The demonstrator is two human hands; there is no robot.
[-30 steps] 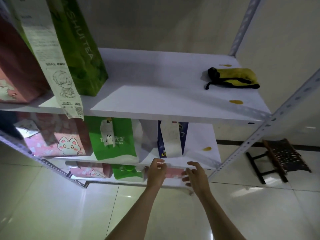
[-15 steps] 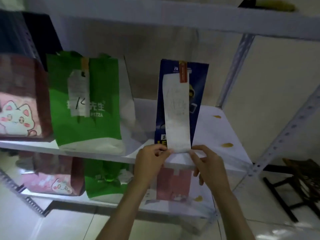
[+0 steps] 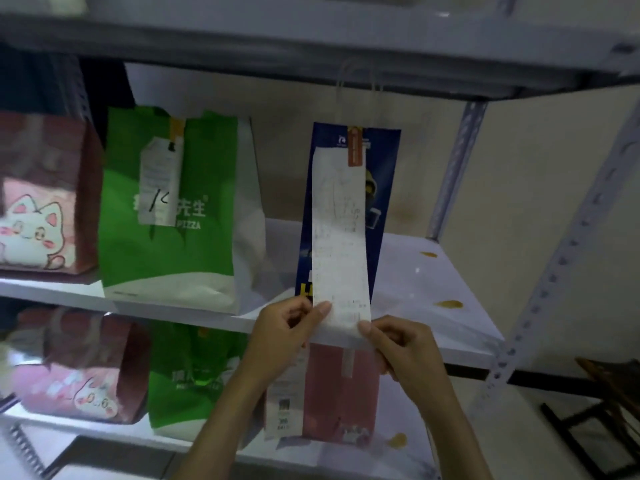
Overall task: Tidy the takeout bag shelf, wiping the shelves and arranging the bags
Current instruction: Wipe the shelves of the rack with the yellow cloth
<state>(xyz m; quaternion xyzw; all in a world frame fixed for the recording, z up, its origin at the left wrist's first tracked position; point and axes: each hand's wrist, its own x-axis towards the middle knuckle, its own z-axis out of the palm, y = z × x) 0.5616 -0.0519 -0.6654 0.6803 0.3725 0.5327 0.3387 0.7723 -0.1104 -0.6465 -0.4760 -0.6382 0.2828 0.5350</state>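
Observation:
A tall blue takeout bag (image 3: pixel 384 188) stands on the white middle shelf (image 3: pixel 450 327), with a long white receipt (image 3: pixel 339 237) taped down its front. My left hand (image 3: pixel 284 334) pinches the receipt's lower left corner. My right hand (image 3: pixel 401 348) pinches its lower right corner. To the left on the same shelf stand a green pizza bag (image 3: pixel 173 244) and a pink cat bag (image 3: pixel 41 202). The lower shelf holds another pink cat bag (image 3: pixel 79 372), a green bag (image 3: pixel 187 379) and a pink bag (image 3: pixel 343 393).
Brown stains (image 3: pixel 448 304) mark the middle shelf's right part, and one stain (image 3: pixel 397 439) marks the lower shelf. A perforated metal upright (image 3: pixel 561 258) runs at the right front. A dark wooden stool (image 3: pixel 609 403) stands on the floor at the right.
My view dropped from the top shelf to the middle shelf. Both hands rose from the shelf edge and took hold of the receipt's bottom corners on the blue bag.

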